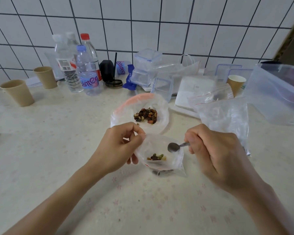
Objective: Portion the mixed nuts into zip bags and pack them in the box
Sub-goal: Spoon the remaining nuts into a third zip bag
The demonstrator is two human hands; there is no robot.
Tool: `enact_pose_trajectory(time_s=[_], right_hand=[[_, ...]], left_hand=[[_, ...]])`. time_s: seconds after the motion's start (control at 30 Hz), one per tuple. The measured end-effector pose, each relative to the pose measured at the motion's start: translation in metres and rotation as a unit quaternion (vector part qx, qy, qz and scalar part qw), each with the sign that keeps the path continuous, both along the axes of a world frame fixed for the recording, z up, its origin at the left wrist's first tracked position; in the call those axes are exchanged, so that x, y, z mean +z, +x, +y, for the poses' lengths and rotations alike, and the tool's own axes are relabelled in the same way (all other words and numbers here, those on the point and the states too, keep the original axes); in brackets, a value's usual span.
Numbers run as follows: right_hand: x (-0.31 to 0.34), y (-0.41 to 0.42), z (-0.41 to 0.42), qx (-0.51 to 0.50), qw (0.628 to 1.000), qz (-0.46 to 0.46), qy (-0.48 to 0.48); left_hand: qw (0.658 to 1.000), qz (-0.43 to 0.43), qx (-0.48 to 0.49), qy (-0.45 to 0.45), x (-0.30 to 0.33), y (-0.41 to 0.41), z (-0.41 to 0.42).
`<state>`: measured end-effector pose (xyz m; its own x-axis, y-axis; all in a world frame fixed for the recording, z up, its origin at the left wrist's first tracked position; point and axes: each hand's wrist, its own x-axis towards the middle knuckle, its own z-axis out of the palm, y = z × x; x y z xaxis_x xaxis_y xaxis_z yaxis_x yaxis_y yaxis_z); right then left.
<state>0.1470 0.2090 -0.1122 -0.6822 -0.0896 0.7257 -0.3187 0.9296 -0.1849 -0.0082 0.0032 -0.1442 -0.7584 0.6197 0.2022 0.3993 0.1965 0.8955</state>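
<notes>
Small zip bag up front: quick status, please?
Left hand pinches small zip bag open. Right hand grips spoon, bowl empty, over its mouth. A few nuts inside. Big bag behind, nothing blocking.

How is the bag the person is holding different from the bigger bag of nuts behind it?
The small zip bag, pinched open by the left hand, holds only a few nuts; the large bag rests unheld on the table with a bigger heap. The small bag's strip is red, the large one's pink. Both are clear plastic.

Beige cups (17, 92), red-capped bottle (89, 48), pink-flowered tablecloth (58, 133)
</notes>
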Motion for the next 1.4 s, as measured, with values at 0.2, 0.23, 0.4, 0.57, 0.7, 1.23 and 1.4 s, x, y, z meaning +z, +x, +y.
enact_pose_trajectory(time_s=[0.2,0.23,0.4,0.57,0.7,1.23,1.4], right_hand=[[-0.007,-0.006,-0.002,0.016,0.953,0.009,-0.301],[-0.008,-0.010,-0.002,0.018,0.931,0.012,-0.364],[-0.014,-0.021,0.007,-0.001,0.816,-0.018,-0.578],[-0.022,-0.033,0.014,-0.014,0.752,-0.063,-0.657],[-0.015,-0.048,0.014,-0.003,0.763,-0.100,-0.638],[-0.030,-0.122,-0.001,-0.049,0.747,-0.224,-0.624],[-0.035,-0.128,0.001,-0.046,0.691,-0.223,-0.687]], left_hand=[[0.998,0.041,0.011,-0.047,-0.005,-0.002,-0.001],[0.998,0.040,0.015,-0.043,-0.005,-0.002,-0.001],[0.997,0.054,0.060,-0.022,-0.005,-0.006,-0.002],[0.955,0.175,0.234,0.052,-0.008,-0.029,-0.010],[0.942,0.148,0.302,0.012,-0.016,-0.050,-0.018],[0.974,-0.149,0.137,0.104,-0.025,-0.047,-0.006],[0.965,-0.176,0.118,0.151,-0.020,-0.042,-0.005]])
